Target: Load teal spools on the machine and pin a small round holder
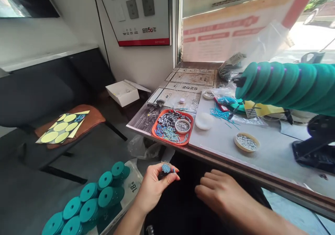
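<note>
My left hand (pixel 154 184) is closed around a tight bundle of thin rods with blue round ends (pixel 165 168), above my lap. A small blue piece shows at the thumb tip. To its right, my right hand (pixel 218 189) hovers with its fingers curled in; whatever they hold, if anything, is hidden. Beyond both hands, an orange tray (pixel 188 140) at the table edge carries dark grey cylinders (pixel 170 119), thin blue and green pieces (pixel 170 134) and a small dish of silver beads (pixel 182 125). Neither hand touches the tray.
A white round lid (pixel 204 121), loose blue sticks (pixel 221 114) and a dish of silvery pieces (pixel 246 142) lie on the table (pixel 217 140). A row of teal foam discs (pixel 285 85) on a stand juts in from the right. Teal spools (pixel 89 191) fill a box at lower left.
</note>
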Demonstrator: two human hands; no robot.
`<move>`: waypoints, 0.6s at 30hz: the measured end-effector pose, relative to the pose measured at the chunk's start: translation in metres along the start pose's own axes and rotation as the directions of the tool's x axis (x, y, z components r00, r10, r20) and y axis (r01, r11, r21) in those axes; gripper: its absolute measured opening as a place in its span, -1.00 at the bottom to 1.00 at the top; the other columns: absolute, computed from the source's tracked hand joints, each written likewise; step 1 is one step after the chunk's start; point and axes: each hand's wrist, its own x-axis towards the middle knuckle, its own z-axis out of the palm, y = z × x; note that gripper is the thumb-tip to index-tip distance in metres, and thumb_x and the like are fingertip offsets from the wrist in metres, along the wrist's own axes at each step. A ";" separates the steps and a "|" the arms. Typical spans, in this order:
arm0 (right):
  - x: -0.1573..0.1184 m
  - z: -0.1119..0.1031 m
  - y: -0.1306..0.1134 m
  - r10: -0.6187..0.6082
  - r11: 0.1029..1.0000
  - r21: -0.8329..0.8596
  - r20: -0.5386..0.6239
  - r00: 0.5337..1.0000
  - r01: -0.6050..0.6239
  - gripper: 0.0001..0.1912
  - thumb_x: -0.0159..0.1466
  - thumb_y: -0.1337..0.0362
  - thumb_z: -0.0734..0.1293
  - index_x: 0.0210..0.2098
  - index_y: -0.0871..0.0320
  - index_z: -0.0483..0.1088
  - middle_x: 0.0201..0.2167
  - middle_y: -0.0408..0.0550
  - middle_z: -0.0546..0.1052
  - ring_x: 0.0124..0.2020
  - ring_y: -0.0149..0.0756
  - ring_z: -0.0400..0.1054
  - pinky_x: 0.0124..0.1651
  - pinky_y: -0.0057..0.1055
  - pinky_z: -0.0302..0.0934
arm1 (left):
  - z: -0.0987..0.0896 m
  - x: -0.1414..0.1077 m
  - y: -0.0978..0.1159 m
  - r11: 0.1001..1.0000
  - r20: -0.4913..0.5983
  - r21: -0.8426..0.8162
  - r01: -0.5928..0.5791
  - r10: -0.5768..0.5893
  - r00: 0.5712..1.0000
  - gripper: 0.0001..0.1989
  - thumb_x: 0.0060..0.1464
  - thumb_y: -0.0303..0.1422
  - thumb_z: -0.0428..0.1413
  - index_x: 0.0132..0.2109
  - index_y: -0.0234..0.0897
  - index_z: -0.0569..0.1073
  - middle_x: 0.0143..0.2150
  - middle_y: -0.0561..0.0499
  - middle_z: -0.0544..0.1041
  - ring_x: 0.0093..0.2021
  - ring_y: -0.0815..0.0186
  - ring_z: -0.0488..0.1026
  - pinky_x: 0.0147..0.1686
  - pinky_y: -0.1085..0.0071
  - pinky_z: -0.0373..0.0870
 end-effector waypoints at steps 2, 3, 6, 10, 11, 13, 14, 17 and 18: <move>0.000 0.019 -0.012 0.110 0.977 0.187 -0.056 0.992 -0.098 -0.78 0.27 0.44 0.19 -0.49 0.14 0.32 -0.58 -0.17 0.41 -0.55 -0.37 0.27 -0.46 -0.43 0.03 | 0.000 -0.003 0.000 0.999 -0.005 -0.031 0.014 -0.014 1.000 -0.77 -0.05 -0.23 0.23 -0.37 -0.34 0.51 -0.46 -0.02 0.53 -0.38 0.28 0.43 -0.26 0.40 0.31; -0.001 0.024 -0.015 0.178 0.944 0.295 -0.080 0.981 -0.147 -0.78 0.30 0.40 0.17 -0.44 0.14 0.35 -0.56 -0.16 0.42 -0.52 -0.38 0.30 -0.45 -0.46 0.07 | 0.001 -0.004 0.001 0.998 0.004 -0.058 0.024 -0.024 1.000 -0.77 -0.07 -0.23 0.24 -0.39 -0.34 0.50 -0.45 -0.01 0.52 -0.39 0.29 0.43 -0.28 0.40 0.31; -0.005 0.026 -0.021 0.367 0.781 0.571 -0.092 0.925 -0.253 -0.79 0.34 0.29 0.16 -0.35 0.13 0.39 -0.50 -0.15 0.45 -0.48 -0.41 0.34 -0.44 -0.53 0.15 | 0.007 -0.007 0.001 0.995 0.032 -0.087 0.039 -0.036 0.999 -0.77 -0.12 -0.24 0.26 -0.43 -0.34 0.48 -0.45 0.00 0.50 -0.40 0.31 0.40 -0.31 0.41 0.31; -0.009 0.016 -0.021 0.486 0.602 0.736 -0.029 0.873 -0.311 -0.76 0.33 0.20 0.16 -0.35 0.11 0.41 -0.47 -0.15 0.48 -0.45 -0.38 0.37 -0.38 -0.53 0.21 | 0.013 -0.008 0.001 1.000 0.046 -0.019 0.017 -0.016 0.999 -0.82 -0.09 -0.29 0.24 -0.44 -0.34 0.48 -0.46 0.00 0.48 -0.39 0.32 0.36 -0.31 0.43 0.27; -0.010 0.015 -0.021 0.495 0.577 0.755 -0.020 0.869 -0.311 -0.75 0.33 0.19 0.16 -0.35 0.11 0.41 -0.46 -0.15 0.49 -0.43 -0.37 0.38 -0.36 -0.53 0.22 | 0.014 -0.008 0.001 1.000 0.049 -0.010 0.014 -0.013 0.999 -0.82 -0.09 -0.30 0.24 -0.44 -0.34 0.48 -0.45 0.01 0.48 -0.39 0.33 0.35 -0.31 0.44 0.26; -0.010 0.014 -0.022 0.508 0.544 0.780 -0.011 0.861 -0.311 -0.74 0.33 0.17 0.16 -0.34 0.11 0.42 -0.44 -0.14 0.49 -0.41 -0.36 0.38 -0.34 -0.53 0.22 | 0.016 -0.008 0.001 1.000 0.053 -0.004 0.014 -0.013 0.999 -0.83 -0.08 -0.31 0.24 -0.43 -0.34 0.48 -0.45 0.01 0.48 -0.38 0.33 0.35 -0.31 0.44 0.25; -0.010 0.014 -0.023 0.516 0.530 0.787 -0.004 0.857 -0.315 -0.72 0.34 0.16 0.15 -0.35 0.12 0.41 -0.44 -0.15 0.49 -0.41 -0.37 0.37 -0.34 -0.53 0.21 | 0.016 -0.009 0.001 1.000 0.054 -0.005 0.016 -0.015 0.998 -0.83 -0.09 -0.32 0.24 -0.44 -0.35 0.48 -0.45 0.00 0.48 -0.38 0.33 0.35 -0.31 0.44 0.25; -0.008 0.014 -0.025 0.540 0.502 0.794 0.020 0.841 -0.342 -0.66 0.34 0.10 0.12 -0.42 0.13 0.35 -0.51 -0.17 0.42 -0.47 -0.38 0.31 -0.41 -0.54 0.17 | 0.019 -0.011 0.000 1.000 0.055 0.003 0.021 -0.021 0.998 -0.83 -0.11 -0.33 0.25 -0.46 -0.35 0.46 -0.47 -0.01 0.47 -0.40 0.32 0.34 -0.34 0.44 0.25; -0.007 0.013 -0.026 0.544 0.503 0.789 0.028 0.839 -0.352 -0.64 0.34 0.08 0.11 -0.45 0.13 0.32 -0.54 -0.18 0.39 -0.50 -0.39 0.28 -0.42 -0.53 0.16 | 0.020 -0.012 0.000 1.000 0.050 0.022 0.018 -0.020 0.999 -0.83 -0.12 -0.34 0.25 -0.47 -0.35 0.46 -0.48 -0.01 0.46 -0.41 0.33 0.34 -0.36 0.44 0.25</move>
